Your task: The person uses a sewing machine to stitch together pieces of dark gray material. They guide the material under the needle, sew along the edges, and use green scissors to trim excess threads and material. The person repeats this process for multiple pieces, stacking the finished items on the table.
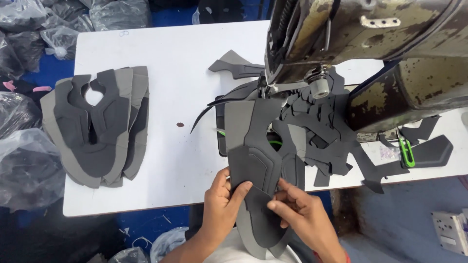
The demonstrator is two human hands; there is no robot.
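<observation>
My left hand and right hand sit at the bottom centre of the frame, both on the dark grey shoe upper piece. Its long axis runs from my lap up toward the sewing machine at the upper right, the far end lying under the needle area. My left thumb and fingers pinch its near left edge; my right fingers are pressed flat on a smaller overlay at its near right edge. Both hands are about equally near. 1 stack of finished pieces lies well apart at the left on the white table.
</observation>
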